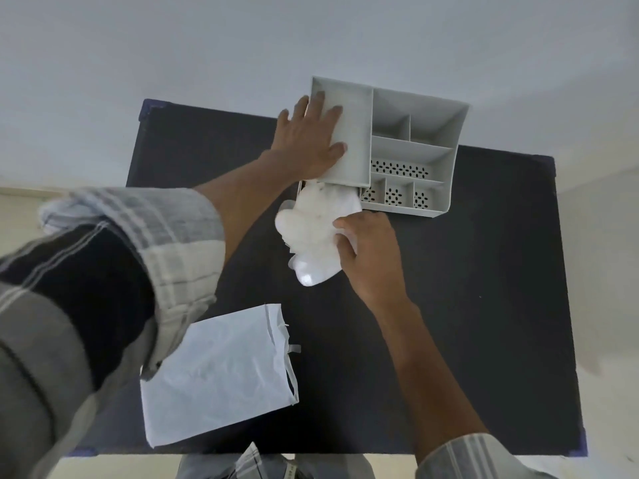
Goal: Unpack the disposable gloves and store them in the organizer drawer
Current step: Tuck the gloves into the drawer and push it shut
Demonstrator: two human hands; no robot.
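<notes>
A grey plastic organizer (411, 146) with several open compartments stands at the far side of the dark table. My left hand (309, 138) lies flat, fingers spread, against its left wall and top edge. A crumpled bunch of clear disposable gloves (314, 229) hangs out of the organizer's drawer opening (304, 184) at its lower left; the drawer itself is mostly hidden by the gloves. My right hand (370, 257) grips the right side of the bunch. The empty white packaging bag (218, 371) lies flat near the front of the table.
The dark table (484, 305) has blue corner caps and ends close to my body at the bottom. A pale wall rises behind it. My left sleeve covers the table's front left part.
</notes>
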